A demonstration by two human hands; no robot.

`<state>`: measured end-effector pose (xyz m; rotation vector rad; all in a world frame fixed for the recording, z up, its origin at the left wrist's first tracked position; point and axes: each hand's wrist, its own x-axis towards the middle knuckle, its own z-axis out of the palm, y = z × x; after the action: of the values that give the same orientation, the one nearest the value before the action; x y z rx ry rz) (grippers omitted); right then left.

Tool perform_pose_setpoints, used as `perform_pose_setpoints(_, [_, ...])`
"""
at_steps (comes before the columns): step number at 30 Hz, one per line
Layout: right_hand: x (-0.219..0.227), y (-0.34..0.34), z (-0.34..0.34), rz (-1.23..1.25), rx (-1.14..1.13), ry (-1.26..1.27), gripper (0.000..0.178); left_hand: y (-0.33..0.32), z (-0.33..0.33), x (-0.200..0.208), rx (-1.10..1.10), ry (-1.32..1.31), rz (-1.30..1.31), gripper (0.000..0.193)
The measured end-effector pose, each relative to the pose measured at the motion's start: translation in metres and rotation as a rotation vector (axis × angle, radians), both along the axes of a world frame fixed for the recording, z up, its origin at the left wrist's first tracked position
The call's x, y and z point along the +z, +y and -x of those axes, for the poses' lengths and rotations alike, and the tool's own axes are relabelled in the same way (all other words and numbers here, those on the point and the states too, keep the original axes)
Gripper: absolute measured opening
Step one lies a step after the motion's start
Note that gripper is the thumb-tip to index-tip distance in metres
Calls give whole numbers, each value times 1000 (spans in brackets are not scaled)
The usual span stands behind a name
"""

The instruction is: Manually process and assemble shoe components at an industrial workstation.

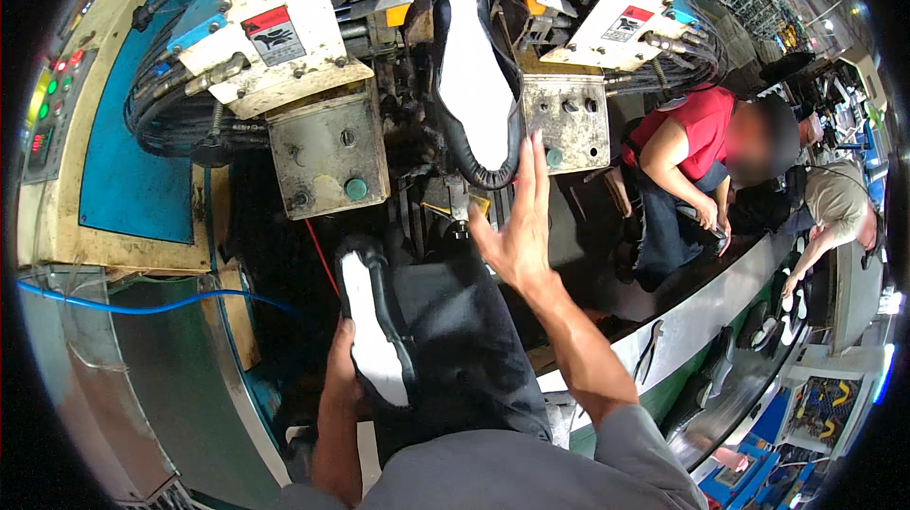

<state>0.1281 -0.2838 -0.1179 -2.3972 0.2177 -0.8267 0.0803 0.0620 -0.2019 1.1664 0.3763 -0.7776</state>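
Note:
My left hand (343, 363) grips the side of a black shoe upper (373, 325) with a white insole facing up, held low over my dark trousers. Most of its fingers are hidden beneath the shoe. A second black shoe upper (474, 83), also white-soled, sits in the middle of the machine (327, 145) with its rounded end toward me. My right hand (519, 240) is open, fingers stretched out and thumb apart, close beside that rounded end. Whether the fingertips touch the shoe, I cannot tell.
Green buttons (355, 190) sit on metal boxes either side of the machine. A control panel (52, 117) stands at far left, above a blue hose (171, 306). At right, pliers (650, 351) lie on a metal ledge; a belt carries shoes (706, 377) near two other people.

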Motion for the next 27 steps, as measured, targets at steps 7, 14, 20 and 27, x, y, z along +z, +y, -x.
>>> perform_pose_setpoints(7, [-83, -16, -58, -745, 35, -99, 84, -18, 21, 8, 55, 165, -341, 86])
perform_pose_setpoints(14, [-150, -35, -76, -677, 67, 196, 33, -23, 18, 4, 13, 81, -301, 95])
perform_pose_setpoints(20, [-131, -56, -4, -640, 198, 567, 53, -11, 21, -30, 157, 47, -260, 82])
perform_pose_setpoints(27, [91, -37, 3, 419, 255, 11, 79, -30, 15, -16, -3, -63, -204, 72])
